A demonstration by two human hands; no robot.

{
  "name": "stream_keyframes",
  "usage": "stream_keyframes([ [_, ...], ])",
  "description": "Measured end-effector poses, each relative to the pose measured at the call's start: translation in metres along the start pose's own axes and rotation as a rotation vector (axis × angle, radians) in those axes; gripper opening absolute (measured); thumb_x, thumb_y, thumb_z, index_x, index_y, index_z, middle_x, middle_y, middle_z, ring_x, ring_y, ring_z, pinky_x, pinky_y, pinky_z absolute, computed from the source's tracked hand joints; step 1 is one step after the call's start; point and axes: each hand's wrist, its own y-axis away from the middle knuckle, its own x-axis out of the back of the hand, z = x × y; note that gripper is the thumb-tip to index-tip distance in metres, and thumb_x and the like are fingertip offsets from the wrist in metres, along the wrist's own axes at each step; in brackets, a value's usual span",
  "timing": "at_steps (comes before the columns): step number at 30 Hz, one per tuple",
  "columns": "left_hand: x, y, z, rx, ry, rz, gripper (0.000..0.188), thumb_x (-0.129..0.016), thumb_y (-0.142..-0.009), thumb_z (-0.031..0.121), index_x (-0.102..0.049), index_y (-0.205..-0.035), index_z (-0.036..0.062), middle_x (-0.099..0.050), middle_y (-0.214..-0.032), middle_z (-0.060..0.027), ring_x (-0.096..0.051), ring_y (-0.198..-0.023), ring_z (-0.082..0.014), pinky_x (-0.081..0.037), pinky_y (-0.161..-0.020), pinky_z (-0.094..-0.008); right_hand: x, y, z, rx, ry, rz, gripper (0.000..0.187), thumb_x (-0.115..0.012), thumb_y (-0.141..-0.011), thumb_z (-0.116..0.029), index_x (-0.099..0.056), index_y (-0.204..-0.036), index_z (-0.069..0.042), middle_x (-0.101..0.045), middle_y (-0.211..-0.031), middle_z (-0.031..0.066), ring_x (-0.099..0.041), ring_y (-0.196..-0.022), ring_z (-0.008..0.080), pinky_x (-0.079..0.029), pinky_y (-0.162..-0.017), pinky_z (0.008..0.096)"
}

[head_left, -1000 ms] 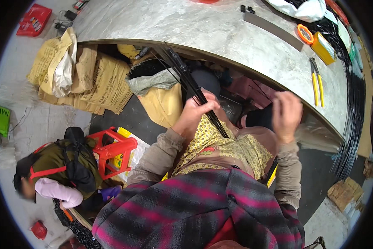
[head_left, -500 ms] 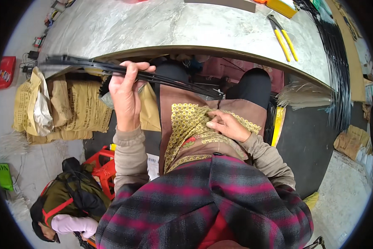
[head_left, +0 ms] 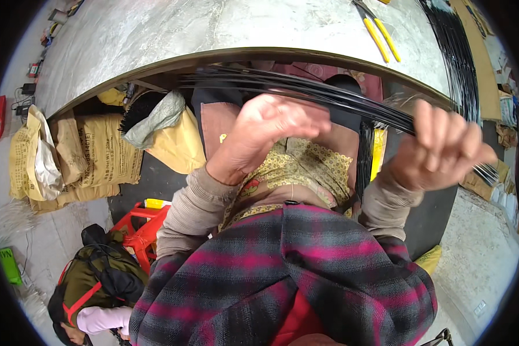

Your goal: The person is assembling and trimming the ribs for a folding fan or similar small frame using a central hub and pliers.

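A bundle of long, thin black strips, probably cable ties, is held slantwise in front of the table edge, over my knees. My right hand is wrapped round the bundle toward its right end, and pale tips stick out beyond the fingers. My left hand is just below the middle of the bundle, fingers stretched out and blurred by motion. Whether those fingers touch the strips I cannot tell. A yellow patterned apron covers my lap beneath both hands.
Yellow-handled pliers lie on the grey table. More black strips hang over its right side. Brown paper sacks stand at the left. A red stool is near another person at lower left.
The bundle has moved right and now slants across in front of me. My right hand has risen from my lap and closed round it; my left hand has moved right and its fingers have straightened.
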Motion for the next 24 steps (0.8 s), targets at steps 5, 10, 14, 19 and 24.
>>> stream_keyframes([
  [5, 0.024, 0.002, 0.008, 0.132, -0.389, 0.024, 0.022, -0.071, -0.091, 0.015, -0.067, -0.105, -0.0012, -0.07, -0.092, -0.0105, -0.068, -0.082, -0.0168, -0.054, -0.073, -0.0261, -0.009, -0.012, -0.046, -0.09, 0.17, 0.027, 0.053, -0.033, -0.105, -0.054, -0.057, -0.081, -0.014, -0.046, -0.056, -0.0063, -0.037, -0.045, 0.0052, -0.038, -0.051, 0.0229],
  [10, 0.012, -0.017, -0.027, -0.587, -1.333, -0.022, 0.084, -0.086, -0.068, 0.032, -0.049, -0.136, 0.0017, -0.053, -0.13, -0.0196, -0.05, -0.123, -0.0385, -0.041, -0.104, -0.0465, -0.031, 0.002, -0.022, -0.182, 0.297, 0.028, 0.064, -0.03, -0.102, -0.061, -0.058, -0.08, -0.008, -0.04, -0.052, -0.0054, -0.031, -0.04, 0.009, -0.031, -0.039, 0.0291],
  [14, 0.007, 0.0, -0.099, -0.345, -1.117, -0.134, 0.072, -0.076, -0.078, 0.015, -0.043, -0.14, 0.0028, -0.051, -0.129, -0.0239, -0.048, -0.124, -0.0418, -0.039, -0.105, -0.0484, -0.056, 0.023, -0.005, -0.429, 0.478, 0.139, 0.07, -0.038, -0.098, -0.063, -0.059, -0.073, -0.001, -0.047, -0.052, 0.0026, -0.035, -0.042, 0.0096, -0.028, -0.041, 0.028],
  [19, 0.013, 0.016, -0.128, -0.12, -0.885, -0.226, 0.037, -0.066, -0.081, 0.008, -0.052, -0.114, -0.0015, -0.062, -0.099, -0.0252, -0.059, -0.096, -0.046, -0.047, -0.082, -0.0484, -0.053, 0.03, -0.006, -0.568, 0.635, 0.05, 0.067, -0.043, -0.101, -0.056, -0.053, -0.062, -0.002, -0.042, -0.046, 0.002, -0.039, -0.038, 0.0144, -0.032, -0.038, 0.0295],
  [24, 0.016, 0.02, -0.13, -0.044, -0.804, -0.319, 0.032, -0.066, -0.083, 0.016, -0.054, -0.107, -0.0016, -0.062, -0.091, -0.0249, -0.06, -0.091, -0.0465, -0.046, -0.076, -0.0496, -0.057, 0.015, 0.001, -0.641, 0.574, 0.029, 0.07, -0.047, -0.099, -0.058, -0.057, -0.062, 0.001, -0.047, -0.045, 0.0047, -0.04, -0.034, 0.0138, -0.034, -0.036, 0.0297],
])
